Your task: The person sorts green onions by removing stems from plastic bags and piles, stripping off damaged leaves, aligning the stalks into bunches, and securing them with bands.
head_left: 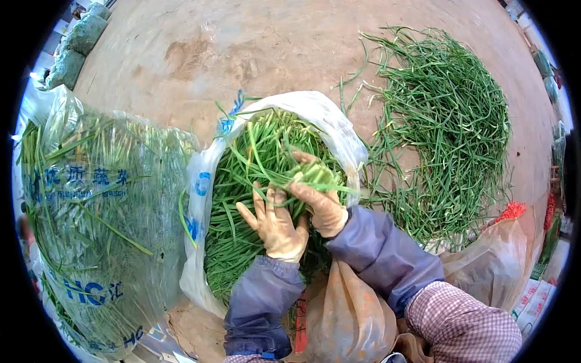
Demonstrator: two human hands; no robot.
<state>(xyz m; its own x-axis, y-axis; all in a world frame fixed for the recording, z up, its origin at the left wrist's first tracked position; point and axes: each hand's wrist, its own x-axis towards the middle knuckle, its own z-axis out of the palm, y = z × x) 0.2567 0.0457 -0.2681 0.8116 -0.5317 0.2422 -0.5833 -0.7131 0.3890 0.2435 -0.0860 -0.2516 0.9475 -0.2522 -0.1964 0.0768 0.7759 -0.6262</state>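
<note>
A white plastic bag (330, 109) with blue print stands open in front of me, its rim rolled outward. It is packed with long, thin, chive-like green stalks (233, 242). My left hand (275, 227), in a pale glove, lies on these stalks with its fingers spread. Close beside it, my gloved right hand (321, 206) is closed around a small bunch of chive-like stalks (319, 176) above the filled bag. Part of the bunch is hidden behind the fingers.
To the left stands a full clear bag (121, 236) of greens with blue lettering. A large loose heap of green stalks (448, 133) lies on the brown floor (272, 54) at the right. Cloudy plastic (351, 314) covers my lap, and green sacks (85, 33) line the far left.
</note>
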